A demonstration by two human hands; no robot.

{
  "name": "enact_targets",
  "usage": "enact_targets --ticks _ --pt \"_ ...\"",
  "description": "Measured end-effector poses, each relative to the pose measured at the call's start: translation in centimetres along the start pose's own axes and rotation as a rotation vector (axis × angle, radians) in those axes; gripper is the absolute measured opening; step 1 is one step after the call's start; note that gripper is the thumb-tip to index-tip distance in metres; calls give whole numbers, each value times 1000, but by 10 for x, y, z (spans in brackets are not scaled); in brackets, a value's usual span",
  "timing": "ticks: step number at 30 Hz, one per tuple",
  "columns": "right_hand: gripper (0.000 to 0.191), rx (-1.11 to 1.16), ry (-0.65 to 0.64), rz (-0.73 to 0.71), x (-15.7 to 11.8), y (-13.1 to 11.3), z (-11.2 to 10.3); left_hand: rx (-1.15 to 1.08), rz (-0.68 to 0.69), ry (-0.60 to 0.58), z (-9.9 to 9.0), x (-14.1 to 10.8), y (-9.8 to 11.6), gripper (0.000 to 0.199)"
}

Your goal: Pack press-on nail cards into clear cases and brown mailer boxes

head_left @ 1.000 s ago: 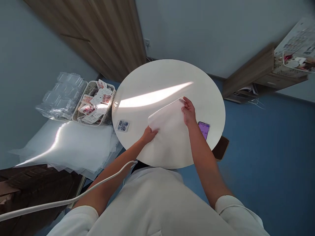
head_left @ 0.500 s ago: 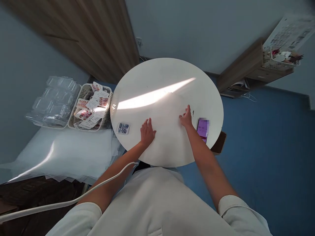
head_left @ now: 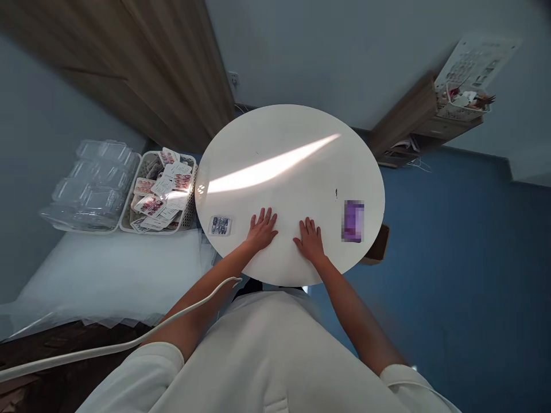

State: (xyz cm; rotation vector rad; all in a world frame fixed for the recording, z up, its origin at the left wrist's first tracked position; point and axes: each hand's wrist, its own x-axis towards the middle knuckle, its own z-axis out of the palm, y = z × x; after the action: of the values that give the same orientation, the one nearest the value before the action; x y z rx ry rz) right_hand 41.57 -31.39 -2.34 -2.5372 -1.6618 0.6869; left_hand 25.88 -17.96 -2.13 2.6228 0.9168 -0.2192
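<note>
Tabletop (head_left: 275, 126), round and white, bears the left hand (head_left: 260, 230) and right hand (head_left: 310, 241), both spread flat. A clear case (head_left: 210, 227) of dark press-on nails (head_left: 221, 225) lies left of the left hand, a purple-screened phone (head_left: 353, 221) right of the right.

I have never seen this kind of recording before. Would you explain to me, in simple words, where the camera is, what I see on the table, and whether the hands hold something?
There is no machine here, only a person's two bare hands. Every picture comes from one camera worn on the head, looking forward and down.

The left hand and right hand lie palm down on a round white table, fingers spread. I see nothing gripped in either.

Left of the left hand is a small clear case with dark pieces inside. Right of the right hand is a purple, blurred-out rectangle, probably a phone. Beyond the table's left edge stand a basket of cards and a pile of clear plastic boxes.
</note>
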Motion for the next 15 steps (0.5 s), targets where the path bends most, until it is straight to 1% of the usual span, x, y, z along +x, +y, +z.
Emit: enact_targets --ticks 4,7,11,15 --pt "59 -25 8 29 15 9 -11 27 82 -18 4 -30 -5 61" --pt "56 -36 48 55 15 6 -13 39 125 -20 11 -50 -7 61" --pt "51 -20 58 65 -1 -6 -3 32 97 -10 17 -57 -6 60" --pt "50 12 49 87 -13 -11 2 12 112 13 15 -60 -6 60"
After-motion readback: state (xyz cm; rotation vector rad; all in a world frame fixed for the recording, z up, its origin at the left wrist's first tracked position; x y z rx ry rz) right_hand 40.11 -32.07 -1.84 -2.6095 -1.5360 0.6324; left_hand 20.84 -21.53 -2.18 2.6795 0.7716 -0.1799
